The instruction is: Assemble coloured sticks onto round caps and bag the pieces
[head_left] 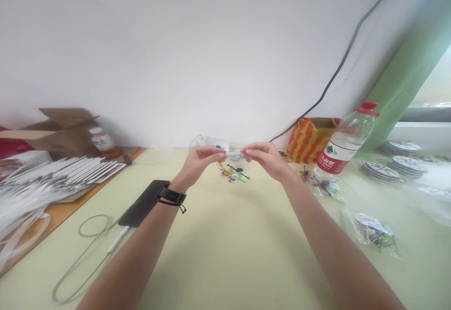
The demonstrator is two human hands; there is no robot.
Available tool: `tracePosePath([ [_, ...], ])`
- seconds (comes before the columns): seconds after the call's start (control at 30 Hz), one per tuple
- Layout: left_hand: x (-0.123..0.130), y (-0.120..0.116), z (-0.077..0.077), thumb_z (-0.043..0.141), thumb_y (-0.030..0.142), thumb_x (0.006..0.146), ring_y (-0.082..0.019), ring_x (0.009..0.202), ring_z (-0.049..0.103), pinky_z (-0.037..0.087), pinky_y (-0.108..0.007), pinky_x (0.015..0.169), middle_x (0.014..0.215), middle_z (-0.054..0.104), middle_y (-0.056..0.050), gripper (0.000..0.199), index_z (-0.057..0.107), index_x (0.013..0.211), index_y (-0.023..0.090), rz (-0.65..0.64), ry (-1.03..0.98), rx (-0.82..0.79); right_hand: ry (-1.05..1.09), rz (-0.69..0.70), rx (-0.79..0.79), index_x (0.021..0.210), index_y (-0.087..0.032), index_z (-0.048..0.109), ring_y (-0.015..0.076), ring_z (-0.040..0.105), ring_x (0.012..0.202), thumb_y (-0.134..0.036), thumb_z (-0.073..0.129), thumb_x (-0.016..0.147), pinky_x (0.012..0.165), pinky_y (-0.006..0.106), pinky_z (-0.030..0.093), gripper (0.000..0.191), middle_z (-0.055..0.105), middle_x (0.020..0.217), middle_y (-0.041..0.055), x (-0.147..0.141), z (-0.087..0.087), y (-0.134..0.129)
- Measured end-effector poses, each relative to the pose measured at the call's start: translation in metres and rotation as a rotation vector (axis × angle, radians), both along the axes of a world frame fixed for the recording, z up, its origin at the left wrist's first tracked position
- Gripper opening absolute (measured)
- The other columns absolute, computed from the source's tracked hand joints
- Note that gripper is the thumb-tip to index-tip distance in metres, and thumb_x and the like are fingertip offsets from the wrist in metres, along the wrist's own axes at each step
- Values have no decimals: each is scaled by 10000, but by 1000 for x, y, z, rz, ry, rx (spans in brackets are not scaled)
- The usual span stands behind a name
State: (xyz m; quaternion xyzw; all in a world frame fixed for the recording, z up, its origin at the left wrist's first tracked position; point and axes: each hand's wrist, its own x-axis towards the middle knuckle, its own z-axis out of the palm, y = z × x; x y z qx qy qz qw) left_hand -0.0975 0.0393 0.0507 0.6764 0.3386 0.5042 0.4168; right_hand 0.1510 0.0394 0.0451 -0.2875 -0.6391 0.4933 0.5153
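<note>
Between my hands hangs a small clear plastic bag (233, 173) with several small coloured pieces inside, among them yellow, red, green, white and black ones. My left hand (203, 162) pinches the bag's top edge at its left corner, thumb against fingers. At the right corner my right hand (265, 158) grips the same edge in a like pinch. The bag's top is stretched between the two pinches, above the pale green table (225, 253). On my left wrist is a black watch (172, 194).
A black phone (143, 204) with a cable lies left. Further left are stacked white strips (70, 176) and a cardboard box (70, 134). On the right stand a large water bottle (347, 136), a striped bag (310, 141), filled plastic packets (375, 230) and stacked discs (382, 171).
</note>
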Motion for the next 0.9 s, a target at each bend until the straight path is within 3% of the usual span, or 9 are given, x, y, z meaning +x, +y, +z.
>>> tracePosePath([
  [0.2, 2, -2, 6, 826, 416, 794, -245, 870, 734, 593, -383, 851, 931, 793, -87, 334, 804, 1034, 185, 85, 151, 126, -103, -92, 99, 1063, -211, 762, 208, 643, 862, -478, 822, 744, 833, 360, 521, 420, 724, 918, 57, -3, 2, 0],
  [0.3, 1, -1, 6, 805, 431, 812, -239, 821, 728, 592, -372, 808, 864, 785, -79, 258, 806, 886, 183, 135, 195, 180, -119, -154, 144, 955, -207, 765, 201, 638, 816, -491, 786, 778, 775, 346, 515, 335, 724, 888, 57, -4, 1, 1],
  [0.53, -3, 1, 4, 827, 353, 791, -257, 935, 716, 577, -375, 877, 945, 788, -100, 216, 820, 910, 173, 94, 58, 118, -29, -140, 88, 842, -228, 798, 210, 644, 825, -405, 800, 758, 807, 360, 522, 196, 722, 809, 48, 3, -1, 4],
  [0.67, -3, -2, 6, 834, 369, 783, -254, 907, 712, 581, -365, 837, 925, 781, -98, 231, 813, 898, 169, 81, 63, 120, -35, -106, 89, 875, -230, 793, 207, 641, 837, -448, 814, 749, 827, 367, 529, 253, 723, 839, 46, 5, 0, 3],
  [0.8, -1, -2, 9, 824, 379, 799, -230, 864, 711, 583, -365, 838, 918, 769, -79, 338, 781, 1069, 180, 81, 125, 176, -93, -114, 137, 1051, -232, 771, 207, 652, 894, -476, 832, 745, 856, 368, 526, 396, 730, 955, 56, 3, 4, 0],
  [0.9, 3, -2, 10, 771, 404, 854, -223, 886, 709, 577, -350, 850, 922, 767, -81, 248, 777, 950, 175, 102, 174, 223, -114, -139, 161, 991, -210, 782, 205, 642, 846, -496, 796, 782, 807, 364, 524, 354, 734, 924, 66, 1, 5, 0],
])
